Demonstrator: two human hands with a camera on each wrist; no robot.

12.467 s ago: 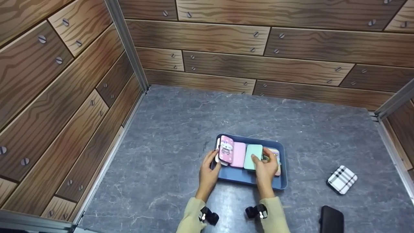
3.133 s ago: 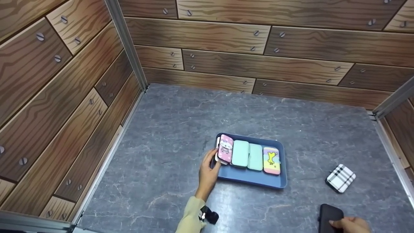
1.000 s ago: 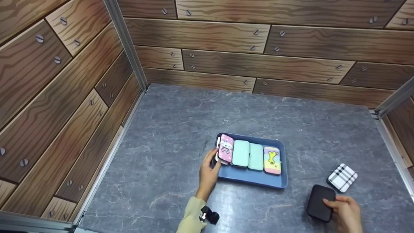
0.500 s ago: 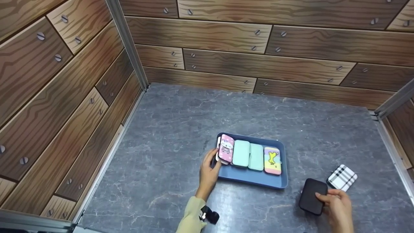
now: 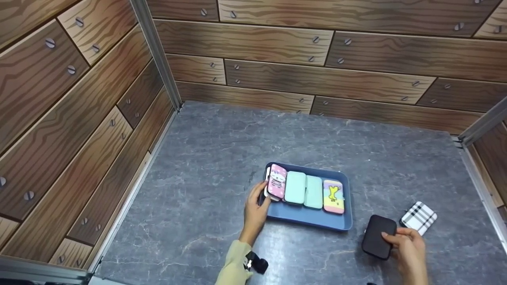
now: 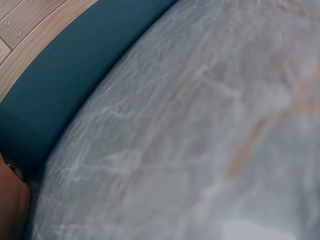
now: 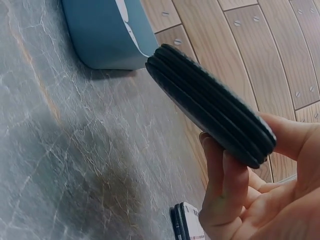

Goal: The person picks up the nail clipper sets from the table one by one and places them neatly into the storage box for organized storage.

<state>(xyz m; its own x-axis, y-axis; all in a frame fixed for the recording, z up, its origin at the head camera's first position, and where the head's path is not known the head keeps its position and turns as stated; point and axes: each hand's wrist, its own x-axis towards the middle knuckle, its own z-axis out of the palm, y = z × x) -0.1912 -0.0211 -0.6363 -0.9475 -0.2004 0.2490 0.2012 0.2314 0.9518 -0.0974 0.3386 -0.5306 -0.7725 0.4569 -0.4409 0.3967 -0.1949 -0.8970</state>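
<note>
My right hand (image 5: 410,247) pinches a small black case (image 5: 378,237) by its right edge, thumb on top and fingers beneath. In the right wrist view the case (image 7: 210,107) is held edge-on above the surface, with ridged layers along its side. My left hand (image 5: 255,209) grips the left end of a blue tray (image 5: 309,221); its thumb and fingertips are at the rim. Inside the tray, left to right, sit a pink cartoon case (image 5: 277,182) over a whitish one, two mint green cases (image 5: 295,188) side by side, and a striped case with a yellow figure (image 5: 334,196).
A black-and-white plaid case (image 5: 420,217) lies on the grey marbled surface (image 5: 222,150), just behind my right hand. Wood-patterned walls (image 5: 245,71) border the surface at the back and sides. A small dark thing shows at the front edge.
My right hand released a mint green case in the tray, then took the black case from the front right. It has lifted it and moved it leftward and away from me. The left hand stays put.
</note>
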